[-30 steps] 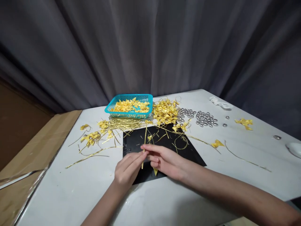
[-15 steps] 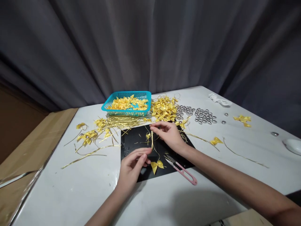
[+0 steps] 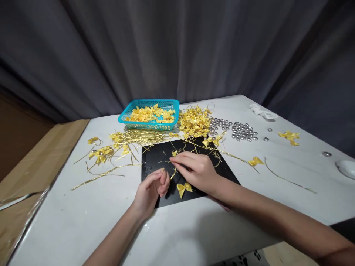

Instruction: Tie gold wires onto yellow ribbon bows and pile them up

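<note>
Our left hand [image 3: 151, 190] is curled, its fingers [image 3: 164, 184] folded inward towards the palm. To its right and slightly farther forward, our right hand [image 3: 198, 171] is back upward, its thumb [image 3: 180, 170] under the forefinger [image 3: 184, 155], both pointing left. The hands stay apart. Behind each runs a bare forearm [image 3: 263, 210], the right slanting across more.

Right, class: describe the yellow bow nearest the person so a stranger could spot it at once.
On the white table, find the black mat. Near its front edge, right of the left hand, lies the yellow bow. It sits closer to the person than any other bow.
</note>
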Demonstrator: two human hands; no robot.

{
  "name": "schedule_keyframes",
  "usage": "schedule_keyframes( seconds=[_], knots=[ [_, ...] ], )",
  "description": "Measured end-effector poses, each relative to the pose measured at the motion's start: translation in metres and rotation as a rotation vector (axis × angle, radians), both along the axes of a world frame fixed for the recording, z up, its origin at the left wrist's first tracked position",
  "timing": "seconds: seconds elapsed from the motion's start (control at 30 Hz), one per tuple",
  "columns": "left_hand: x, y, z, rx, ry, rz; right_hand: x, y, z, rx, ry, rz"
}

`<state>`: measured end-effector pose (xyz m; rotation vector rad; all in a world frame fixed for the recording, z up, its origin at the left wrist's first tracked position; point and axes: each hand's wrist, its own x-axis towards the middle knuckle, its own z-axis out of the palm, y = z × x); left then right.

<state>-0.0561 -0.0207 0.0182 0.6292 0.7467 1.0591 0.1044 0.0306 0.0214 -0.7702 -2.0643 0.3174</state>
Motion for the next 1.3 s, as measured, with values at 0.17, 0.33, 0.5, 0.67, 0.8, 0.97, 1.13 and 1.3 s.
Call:
schedule_keyframes(
  seconds=[0.17, 0.33, 0.5, 0.67, 0.8, 0.97, 1.13, 1.3],
  knots=[
    [0.0017, -0.0009, -0.003, 0.082, 0.206, -0.033, 0.0012, -0.0031, 0.0071, 0.291, -0.196, 0.022],
    [0.0018, -0.0022, -0.0045, 0.075, 0.215, -0.038, 0.0013, -0.0038, 0.0101, 0.385, -0.273, 0.12],
    [0.0006, -0.0002, -0.0044, 0.045, 0.209, -0.031, 0.0037, -0.0015, 0.0065, 0.391, -0.277, 0.115],
    [0.0004, 0.0006, -0.0031, 0.008, 0.227, -0.016, 0.0066, -0.0009, 0.0043, 0.398, -0.266, 0.076],
    [0.0014, -0.0002, -0.0034, -0.014, 0.246, -0.012, 0.0076, -0.0008, 0.0045, 0.457, -0.3, 0.083],
    [0.0031, -0.0016, -0.0005, -0.017, 0.238, -0.021, 0.0069, 0.0001, 0.0029, 0.491, -0.336, 0.086],
    [0.0046, -0.0006, 0.0029, -0.013, 0.215, -0.035, 0.0064, -0.0005, 0.0043, 0.51, -0.364, 0.058],
    [0.0041, -0.0005, 0.0, -0.027, 0.202, -0.014, 0.007, -0.0006, 0.0071, 0.523, -0.34, 0.046]
  ],
)
